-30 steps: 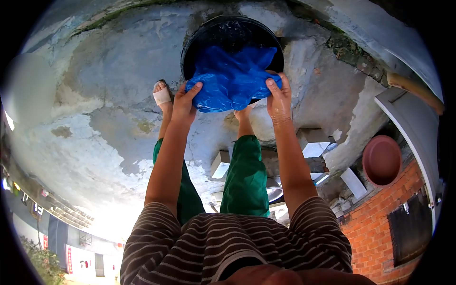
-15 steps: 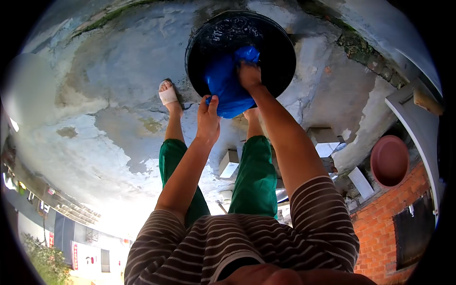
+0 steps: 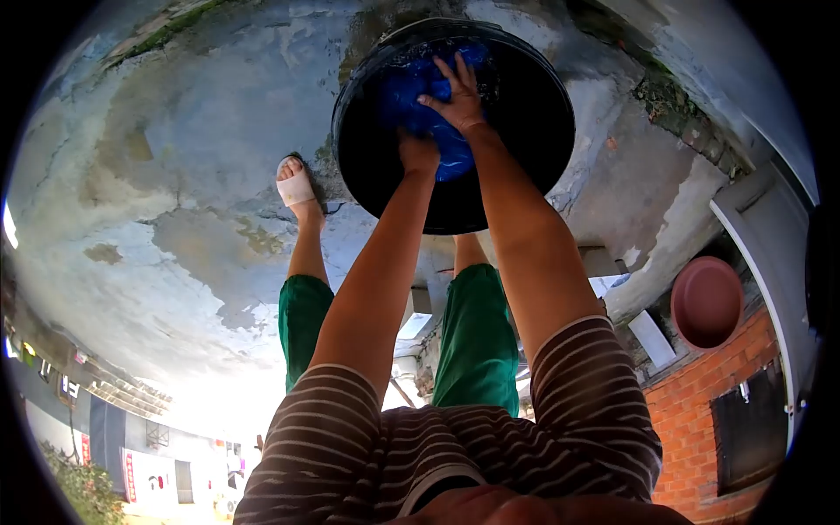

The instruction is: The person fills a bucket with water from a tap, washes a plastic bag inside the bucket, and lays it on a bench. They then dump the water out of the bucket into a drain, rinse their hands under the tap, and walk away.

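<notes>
A big round black tub (image 3: 525, 166) holds a soft, shiny blue cloth (image 3: 407, 96), spread in what looks like water, with ripples and bright specks around it. My right hand (image 3: 461, 103) lies over the cloth with its fingers spread and the thumb pointing left. Nearer to me, my left hand (image 3: 420, 153) reaches into the tub at the lower edge of the cloth. Its fingers are dark and blurred, and I cannot tell whether they grip the cloth.
The tub stands on worn, patchy concrete (image 3: 210, 175). My sandalled foot (image 3: 296, 182) is left of it. A reddish-pink basin (image 3: 707, 302), a pale block (image 3: 652, 339) and a brick wall (image 3: 682, 429) are at the right.
The blue cloth has gone from bunched up at the tub's near rim to spread out low inside. My left hand has moved from the rim into the tub; my right hand has spread its fingers.
</notes>
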Tool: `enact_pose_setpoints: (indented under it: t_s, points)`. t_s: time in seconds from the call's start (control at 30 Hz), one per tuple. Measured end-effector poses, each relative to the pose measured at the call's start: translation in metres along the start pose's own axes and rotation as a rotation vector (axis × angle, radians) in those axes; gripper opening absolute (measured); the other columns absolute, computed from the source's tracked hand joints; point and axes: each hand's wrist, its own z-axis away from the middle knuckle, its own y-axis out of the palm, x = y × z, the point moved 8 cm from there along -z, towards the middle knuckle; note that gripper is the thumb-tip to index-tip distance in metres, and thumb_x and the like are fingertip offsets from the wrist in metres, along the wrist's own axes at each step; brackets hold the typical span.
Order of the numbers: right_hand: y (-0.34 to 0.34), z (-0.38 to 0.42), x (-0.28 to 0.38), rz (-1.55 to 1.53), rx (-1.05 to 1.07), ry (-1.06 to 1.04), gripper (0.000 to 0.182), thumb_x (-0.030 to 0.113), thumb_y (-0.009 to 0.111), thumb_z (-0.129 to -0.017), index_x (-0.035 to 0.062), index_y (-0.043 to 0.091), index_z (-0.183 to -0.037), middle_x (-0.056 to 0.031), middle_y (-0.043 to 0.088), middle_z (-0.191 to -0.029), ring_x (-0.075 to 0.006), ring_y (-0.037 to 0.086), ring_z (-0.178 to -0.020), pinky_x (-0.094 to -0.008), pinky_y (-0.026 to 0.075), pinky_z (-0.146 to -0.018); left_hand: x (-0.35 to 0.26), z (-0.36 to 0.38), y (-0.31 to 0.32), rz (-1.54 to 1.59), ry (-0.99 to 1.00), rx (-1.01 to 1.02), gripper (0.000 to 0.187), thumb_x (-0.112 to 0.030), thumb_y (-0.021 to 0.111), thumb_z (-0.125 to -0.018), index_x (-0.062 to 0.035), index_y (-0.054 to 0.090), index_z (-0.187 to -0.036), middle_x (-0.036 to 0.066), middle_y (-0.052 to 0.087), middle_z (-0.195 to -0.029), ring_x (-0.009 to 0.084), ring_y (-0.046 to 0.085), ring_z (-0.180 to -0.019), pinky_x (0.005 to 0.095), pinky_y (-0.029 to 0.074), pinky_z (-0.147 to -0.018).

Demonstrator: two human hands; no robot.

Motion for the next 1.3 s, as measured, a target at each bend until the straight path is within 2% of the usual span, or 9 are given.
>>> enact_pose_setpoints:
  t_s: [0.2,0.23,0.47,0.63,0.83,0.93,1.0,1.2,1.3]
  points:
    - [0.034,-0.021,-0.024,0.134,0.079,0.148,0.079,0.04,0.069,-0.074,0.0301,0.028,-0.14,-0.0123,0.015,-0.15,-0.0392,0.016,-0.136,-0.0517,0.026,-0.106,0.017,-0.069,0.033,-0.209,0.146,-0.025,0.053,-0.013,0.056,-0.083,-0.001,0.037,-0.131,0.023,0.044,-0.13,0.0374,0.045,-0.119,0.0419,0.036,-0.101]
    - [0.041,-0.026,-0.026,0.351,0.06,0.146,0.07,0.037,0.067,-0.076,0.0224,0.036,-0.137,-0.0155,0.03,-0.144,-0.0375,0.027,-0.132,-0.0514,0.029,-0.104,0.023,-0.084,0.037,-0.235,0.215,-0.077,0.048,-0.013,0.056,-0.083,-0.0007,0.042,-0.127,0.023,0.047,-0.127,0.0378,0.045,-0.118,0.0419,0.037,-0.099]
    - [0.101,-0.057,-0.073,0.479,0.098,0.101,0.063,0.035,0.07,-0.073,0.0155,0.046,-0.128,-0.0185,0.042,-0.132,-0.0366,0.041,-0.12,-0.0461,0.035,-0.1,0.016,-0.122,0.054,-0.341,0.25,0.038,0.038,-0.015,0.053,-0.085,-0.0034,0.048,-0.121,0.02,0.05,-0.124,0.0329,0.049,-0.115,0.0416,0.04,-0.096]
    - [0.073,-0.045,-0.069,0.328,0.09,0.16,0.058,0.033,0.072,-0.071,0.0097,0.054,-0.121,-0.021,0.053,-0.122,-0.0358,0.052,-0.111,-0.0418,0.041,-0.096,0.025,-0.094,0.035,0.088,0.043,-0.03,0.04,-0.015,0.049,-0.088,-0.0072,0.044,-0.126,0.018,0.048,-0.126,0.0298,0.048,-0.116,0.0409,0.039,-0.097]
    - [-0.052,0.039,0.013,-0.449,-0.132,0.194,0.056,0.025,0.073,-0.074,0.0092,0.052,-0.124,-0.0152,0.056,-0.117,-0.0265,0.056,-0.106,-0.0338,0.044,-0.091,0.003,0.023,-0.016,0.803,-0.197,-0.034,0.042,-0.016,0.045,-0.091,-0.0119,0.039,-0.133,0.015,0.046,-0.129,0.0261,0.046,-0.117,0.04,0.038,-0.099]
    - [-0.072,0.124,0.075,-0.869,0.15,0.291,0.044,0.017,0.065,-0.083,0.0097,0.052,-0.124,-0.0091,0.054,-0.12,-0.0211,0.052,-0.107,-0.0317,0.041,-0.093,-0.017,0.078,-0.054,0.83,-0.085,0.002,0.038,-0.017,0.043,-0.092,-0.0136,0.041,-0.13,0.013,0.048,-0.124,0.0233,0.049,-0.111,0.0357,0.042,-0.094]
    - [-0.075,0.164,0.119,-0.821,0.263,0.114,0.042,0.018,0.063,-0.084,0.0085,0.05,-0.123,-0.0101,0.051,-0.12,-0.0206,0.042,-0.119,-0.0317,0.029,-0.102,-0.012,0.106,-0.071,0.885,-0.164,0.022,0.037,-0.018,0.041,-0.093,-0.0124,0.041,-0.129,0.013,0.049,-0.121,0.024,0.05,-0.108,0.035,0.042,-0.092]
    - [-0.008,0.151,0.106,-0.821,0.218,0.047,0.031,0.012,0.059,-0.084,0.0046,0.051,-0.112,-0.0142,0.053,-0.113,-0.0277,0.049,-0.109,-0.0356,0.036,-0.096,0.006,0.101,-0.074,1.035,-0.176,0.085,0.031,-0.018,0.043,-0.094,-0.0098,0.043,-0.124,0.01,0.051,-0.112,0.0209,0.051,-0.1,0.0321,0.042,-0.089]
    - [0.038,0.128,0.06,-0.526,0.073,-0.048,0.026,0.009,0.051,-0.085,0.0035,0.052,-0.111,-0.0166,0.054,-0.112,-0.0315,0.051,-0.107,-0.0385,0.038,-0.094,0.018,0.102,-0.066,1.026,-0.158,0.081,0.026,-0.014,0.05,-0.092,-0.0087,0.046,-0.118,0.004,0.052,-0.101,0.0147,0.047,-0.091,0.0257,0.038,-0.084]
